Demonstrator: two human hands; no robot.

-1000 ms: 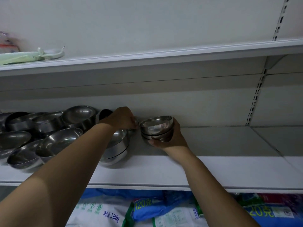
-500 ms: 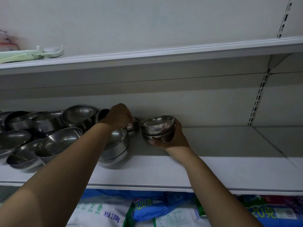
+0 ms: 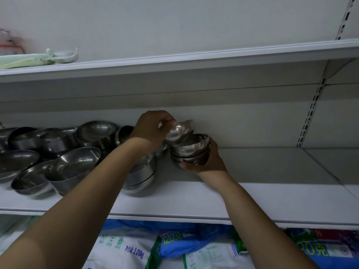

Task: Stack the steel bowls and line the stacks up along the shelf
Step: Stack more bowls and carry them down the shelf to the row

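Note:
My right hand (image 3: 206, 162) cups a small stack of steel bowls (image 3: 191, 152) from below, held just above the white shelf (image 3: 194, 199). My left hand (image 3: 151, 129) pinches a small steel bowl (image 3: 179, 131) by its rim, tilted, right over the stack's top bowl. A taller stack of bowls (image 3: 141, 171) stands on the shelf under my left forearm. Several loose steel bowls (image 3: 58, 152) lie jumbled on the shelf's left part.
The shelf runs bare to the right of the stack I hold, up to a slotted upright (image 3: 308, 121). An upper shelf (image 3: 174, 63) carries pale green items (image 3: 38, 58) at left. Printed bags (image 3: 174, 247) fill the level below.
My left hand has lifted a small bowl from behind the taller stack and carried it right, over the stack in my right hand. My right hand has barely moved.

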